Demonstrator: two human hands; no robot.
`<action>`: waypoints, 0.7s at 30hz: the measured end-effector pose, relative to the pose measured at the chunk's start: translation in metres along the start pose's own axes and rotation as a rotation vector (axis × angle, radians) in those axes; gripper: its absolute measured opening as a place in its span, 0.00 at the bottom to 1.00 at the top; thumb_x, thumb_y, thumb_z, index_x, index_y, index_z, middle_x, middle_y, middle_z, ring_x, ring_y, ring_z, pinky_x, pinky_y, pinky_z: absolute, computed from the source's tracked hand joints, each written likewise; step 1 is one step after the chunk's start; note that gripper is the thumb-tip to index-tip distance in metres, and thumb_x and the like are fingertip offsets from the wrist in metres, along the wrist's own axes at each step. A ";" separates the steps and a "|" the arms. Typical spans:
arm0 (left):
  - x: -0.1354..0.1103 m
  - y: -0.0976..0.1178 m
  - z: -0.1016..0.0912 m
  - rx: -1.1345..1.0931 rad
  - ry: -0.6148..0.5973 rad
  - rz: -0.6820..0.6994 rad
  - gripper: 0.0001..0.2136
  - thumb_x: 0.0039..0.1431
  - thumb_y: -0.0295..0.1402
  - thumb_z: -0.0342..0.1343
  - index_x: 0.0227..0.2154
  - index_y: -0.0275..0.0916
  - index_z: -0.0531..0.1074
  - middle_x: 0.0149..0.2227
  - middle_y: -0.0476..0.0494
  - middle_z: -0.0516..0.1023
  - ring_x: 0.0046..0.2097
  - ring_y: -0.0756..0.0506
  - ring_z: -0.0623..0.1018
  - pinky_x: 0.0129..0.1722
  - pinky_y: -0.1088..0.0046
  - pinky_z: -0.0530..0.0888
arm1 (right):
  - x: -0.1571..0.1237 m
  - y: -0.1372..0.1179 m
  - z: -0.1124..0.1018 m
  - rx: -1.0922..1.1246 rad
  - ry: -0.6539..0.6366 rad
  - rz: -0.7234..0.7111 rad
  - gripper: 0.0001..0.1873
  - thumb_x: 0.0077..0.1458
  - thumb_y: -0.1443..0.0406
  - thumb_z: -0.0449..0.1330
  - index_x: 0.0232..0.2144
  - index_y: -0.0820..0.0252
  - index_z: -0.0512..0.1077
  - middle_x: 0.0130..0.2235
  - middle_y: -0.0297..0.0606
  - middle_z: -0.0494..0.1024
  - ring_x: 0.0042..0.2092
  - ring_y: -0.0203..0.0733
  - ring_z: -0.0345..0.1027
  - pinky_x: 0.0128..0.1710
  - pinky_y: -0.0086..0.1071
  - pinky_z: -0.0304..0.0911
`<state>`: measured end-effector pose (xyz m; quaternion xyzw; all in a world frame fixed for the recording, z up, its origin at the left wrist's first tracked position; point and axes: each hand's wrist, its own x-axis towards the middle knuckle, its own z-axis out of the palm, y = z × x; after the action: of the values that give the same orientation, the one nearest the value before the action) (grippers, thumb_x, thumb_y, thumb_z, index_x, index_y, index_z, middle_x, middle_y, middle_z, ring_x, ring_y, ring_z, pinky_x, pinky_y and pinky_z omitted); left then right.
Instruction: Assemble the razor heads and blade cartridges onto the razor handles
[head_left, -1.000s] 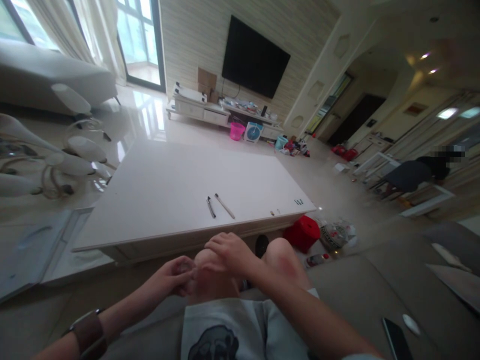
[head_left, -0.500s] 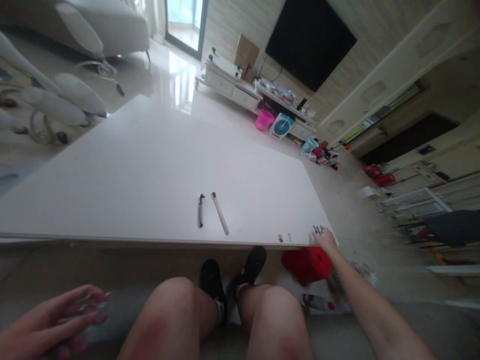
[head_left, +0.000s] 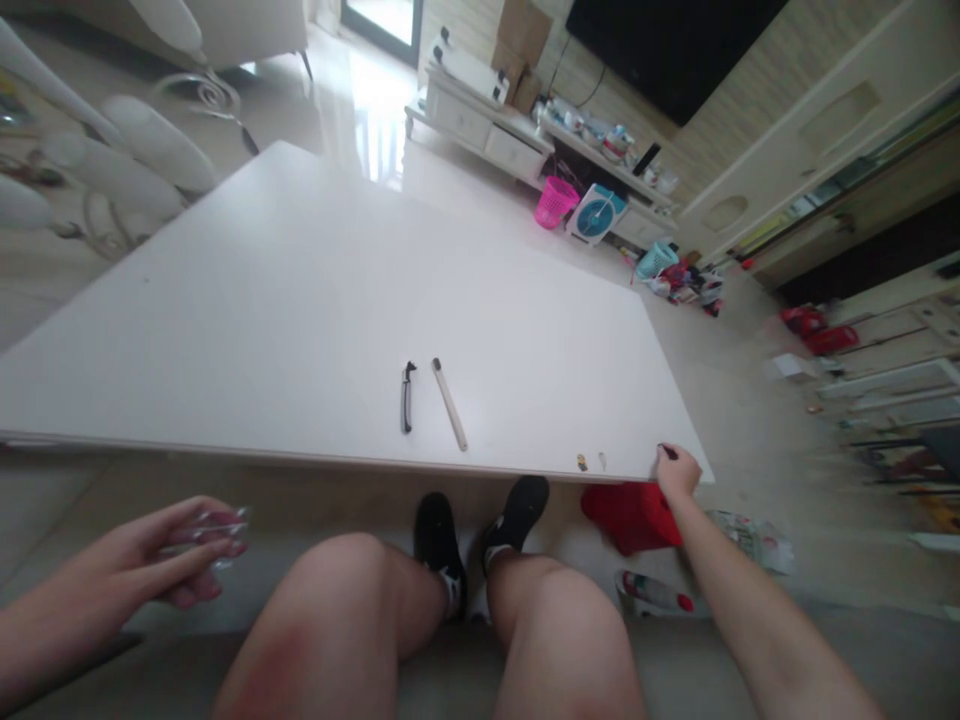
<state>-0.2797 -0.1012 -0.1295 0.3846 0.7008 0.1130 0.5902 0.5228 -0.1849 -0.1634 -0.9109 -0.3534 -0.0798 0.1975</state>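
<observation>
Low at the left, my left hand [head_left: 180,550] is closed on a crinkled piece of clear plastic [head_left: 217,530], held over the floor beside my knee. At the right end of the white table [head_left: 360,290], my right hand [head_left: 681,468] has its fingers curled together at the near edge. A small dark thing [head_left: 667,452] shows at its fingertips, too small to name. To the left of that hand lie a small yellow-and-dark piece [head_left: 581,462] and a small pale piece [head_left: 602,460]. Near the table's middle are a folded tool with a dark head [head_left: 407,398] and a toothbrush [head_left: 450,405].
A red stool [head_left: 634,515] and a bottle with a red cap [head_left: 656,592] are under and beside the table's near right corner. White chairs [head_left: 157,140] stand at the left. Beyond the table are a pink basket [head_left: 556,203] and a blue-and-white fan [head_left: 597,214].
My right hand has drawn its fingers in; the small green pieces seen by its fingertips no longer show. My left hand has risen with the clear plastic. The view has shifted.
</observation>
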 end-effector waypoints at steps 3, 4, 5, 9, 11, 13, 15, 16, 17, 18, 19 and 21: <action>-0.010 0.007 0.004 -0.061 -0.144 0.059 0.31 0.27 0.52 0.71 0.37 0.43 0.72 0.29 0.51 0.82 0.28 0.42 0.78 0.30 0.67 0.76 | 0.001 -0.011 0.001 0.032 0.015 0.088 0.17 0.48 0.62 0.62 0.39 0.65 0.80 0.40 0.50 0.82 0.42 0.53 0.75 0.46 0.42 0.67; -0.013 0.011 0.006 -0.067 -0.160 0.066 0.30 0.27 0.51 0.72 0.36 0.43 0.72 0.29 0.51 0.82 0.28 0.42 0.78 0.29 0.68 0.76 | 0.003 -0.015 0.002 0.043 0.008 0.123 0.16 0.46 0.63 0.63 0.37 0.66 0.80 0.38 0.51 0.82 0.39 0.53 0.75 0.44 0.41 0.68; -0.016 0.014 0.008 -0.069 -0.170 0.070 0.29 0.28 0.49 0.72 0.35 0.42 0.72 0.29 0.51 0.82 0.27 0.42 0.78 0.29 0.68 0.76 | 0.005 -0.020 0.002 0.055 -0.005 0.157 0.15 0.44 0.63 0.65 0.36 0.67 0.80 0.36 0.51 0.82 0.37 0.52 0.75 0.40 0.40 0.69; -0.023 0.019 0.014 -0.042 -0.237 0.158 0.23 0.38 0.47 0.69 0.36 0.40 0.72 0.28 0.50 0.80 0.26 0.44 0.77 0.28 0.70 0.75 | 0.010 -0.048 0.009 0.139 -0.105 0.230 0.16 0.41 0.65 0.66 0.34 0.68 0.80 0.31 0.50 0.82 0.25 0.45 0.73 0.26 0.34 0.68; -0.024 0.016 0.016 -0.033 -0.281 0.212 0.21 0.43 0.47 0.67 0.37 0.39 0.72 0.27 0.50 0.78 0.26 0.45 0.77 0.27 0.70 0.74 | 0.006 -0.067 0.014 0.191 -0.171 0.211 0.17 0.41 0.65 0.66 0.35 0.68 0.79 0.32 0.48 0.82 0.24 0.43 0.73 0.23 0.31 0.67; -0.029 0.014 0.020 -0.041 -0.322 0.251 0.20 0.45 0.47 0.66 0.36 0.39 0.72 0.27 0.49 0.77 0.25 0.44 0.76 0.26 0.69 0.74 | -0.003 -0.088 0.020 0.239 -0.249 0.165 0.17 0.40 0.65 0.66 0.36 0.66 0.79 0.32 0.46 0.82 0.25 0.41 0.73 0.23 0.29 0.67; -0.039 0.015 0.026 -0.065 -0.364 0.264 0.19 0.44 0.46 0.66 0.33 0.39 0.71 0.25 0.49 0.75 0.23 0.45 0.76 0.24 0.70 0.72 | -0.015 -0.110 0.023 0.270 -0.330 0.108 0.16 0.39 0.65 0.67 0.35 0.65 0.78 0.32 0.44 0.82 0.26 0.41 0.74 0.24 0.28 0.67; -0.047 0.017 0.029 -0.073 -0.401 0.264 0.18 0.45 0.46 0.65 0.32 0.39 0.70 0.23 0.49 0.74 0.23 0.45 0.75 0.23 0.71 0.72 | -0.022 -0.121 0.024 0.274 -0.365 0.081 0.15 0.38 0.66 0.67 0.34 0.64 0.78 0.31 0.42 0.82 0.26 0.41 0.74 0.24 0.28 0.67; -0.055 0.019 0.032 -0.080 -0.439 0.264 0.17 0.45 0.45 0.65 0.32 0.39 0.70 0.22 0.50 0.73 0.23 0.45 0.75 0.23 0.71 0.71 | -0.028 -0.132 0.025 0.268 -0.394 0.055 0.14 0.38 0.66 0.66 0.32 0.64 0.78 0.30 0.41 0.82 0.26 0.40 0.73 0.24 0.28 0.67; -0.063 0.022 0.034 -0.092 -0.465 0.272 0.16 0.46 0.44 0.64 0.31 0.38 0.70 0.22 0.50 0.73 0.23 0.46 0.75 0.23 0.71 0.72 | -0.035 -0.143 0.024 0.254 -0.415 0.031 0.13 0.37 0.67 0.66 0.31 0.63 0.78 0.29 0.39 0.81 0.25 0.40 0.73 0.23 0.27 0.66; -0.070 0.024 0.036 -0.104 -0.485 0.294 0.15 0.46 0.43 0.64 0.31 0.38 0.70 0.23 0.49 0.74 0.23 0.47 0.75 0.23 0.72 0.72 | -0.042 -0.153 0.023 0.234 -0.425 0.009 0.12 0.37 0.68 0.65 0.30 0.62 0.78 0.27 0.38 0.81 0.24 0.39 0.72 0.23 0.27 0.64; -0.082 0.029 0.037 -0.141 -0.487 0.338 0.14 0.46 0.42 0.64 0.29 0.38 0.70 0.25 0.50 0.74 0.22 0.48 0.74 0.22 0.73 0.71 | -0.055 -0.174 0.021 0.190 -0.417 -0.031 0.10 0.36 0.70 0.64 0.27 0.61 0.78 0.26 0.36 0.80 0.24 0.38 0.71 0.24 0.27 0.63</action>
<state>-0.2331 -0.1475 -0.0616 0.4696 0.4550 0.1626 0.7389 0.3648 -0.0930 -0.1450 -0.8794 -0.4065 0.1406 0.2040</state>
